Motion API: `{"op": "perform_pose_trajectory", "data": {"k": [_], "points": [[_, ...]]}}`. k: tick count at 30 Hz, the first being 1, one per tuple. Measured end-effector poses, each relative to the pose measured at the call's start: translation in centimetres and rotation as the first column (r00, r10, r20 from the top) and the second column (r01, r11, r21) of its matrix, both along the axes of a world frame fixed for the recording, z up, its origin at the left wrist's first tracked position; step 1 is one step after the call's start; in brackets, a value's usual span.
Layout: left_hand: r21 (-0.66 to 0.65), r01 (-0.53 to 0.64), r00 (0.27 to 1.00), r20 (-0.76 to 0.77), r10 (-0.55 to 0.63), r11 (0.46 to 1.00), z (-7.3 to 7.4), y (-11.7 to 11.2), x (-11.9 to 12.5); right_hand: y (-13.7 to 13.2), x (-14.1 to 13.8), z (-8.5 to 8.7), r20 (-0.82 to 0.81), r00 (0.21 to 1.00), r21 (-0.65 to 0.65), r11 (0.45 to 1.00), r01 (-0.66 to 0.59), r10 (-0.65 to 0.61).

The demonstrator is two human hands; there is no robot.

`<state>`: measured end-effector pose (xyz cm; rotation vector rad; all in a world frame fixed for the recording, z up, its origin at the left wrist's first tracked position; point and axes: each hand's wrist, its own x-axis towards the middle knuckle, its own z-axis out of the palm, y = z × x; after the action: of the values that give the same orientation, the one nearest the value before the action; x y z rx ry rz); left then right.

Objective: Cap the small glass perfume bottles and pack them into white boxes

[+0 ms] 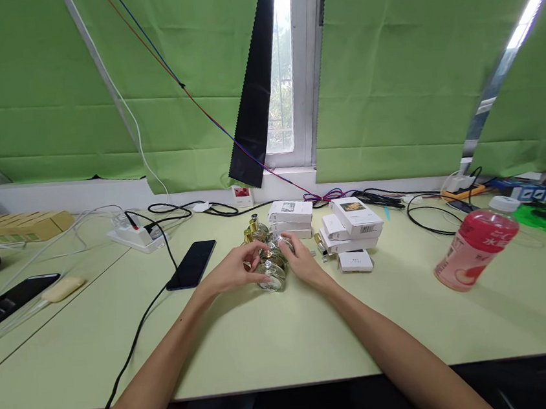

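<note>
- Glass bottles (273,278): clustered on the table (278,347), between left hand (235,268) and right hand (304,263).
- Grip: both hands' fingers curved about the bottles; whether closed on any, cannot be told.
- White boxes (355,220): stacked behind, toward the right.
- Dark phone (191,265): flat, at left.

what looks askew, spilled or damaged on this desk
The stacked white rectangular cardboard boxes beyond the right hand look askew: their edges don't line up. A thin black cable also trails past the front edge of the pale green flat desk. I see no spill around the clear, rounded, glass-looking bottles.
</note>
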<state>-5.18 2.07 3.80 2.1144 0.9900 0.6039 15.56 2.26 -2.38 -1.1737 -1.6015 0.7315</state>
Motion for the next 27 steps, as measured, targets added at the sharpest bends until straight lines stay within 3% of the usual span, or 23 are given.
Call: {"op": "perform_pose_trajectory", "data": {"k": [6,10,17,24,27], "points": [[0.151,-0.077,0.997,0.003,0.077,0.985,-0.8,0.1,0.3,0.4,-0.2,-0.4,-0.133,0.99,-0.07,0.996,-0.056,0.046],[0.229,-0.068,0.997,-0.006,0.072,0.971,-1.2,-0.1,0.4,0.7,-0.2,-0.3,-0.243,0.967,-0.053,0.995,-0.089,0.073],[0.237,-0.089,0.993,-0.06,0.106,0.967,-1.3,-0.5,1.2,1.1,-0.5,-0.6,-0.472,0.872,-0.075,0.979,-0.188,0.131],[0.26,-0.091,0.993,-0.049,0.107,0.961,-1.9,-0.3,1.6,1.6,-0.7,-1.1,-0.596,0.79,-0.112,0.959,-0.259,0.144],[0.238,-0.095,0.994,-0.038,0.107,0.967,-1.7,-0.4,1.7,1.8,-0.8,-1.3,-0.589,0.79,-0.124,0.947,-0.296,0.17]]}}
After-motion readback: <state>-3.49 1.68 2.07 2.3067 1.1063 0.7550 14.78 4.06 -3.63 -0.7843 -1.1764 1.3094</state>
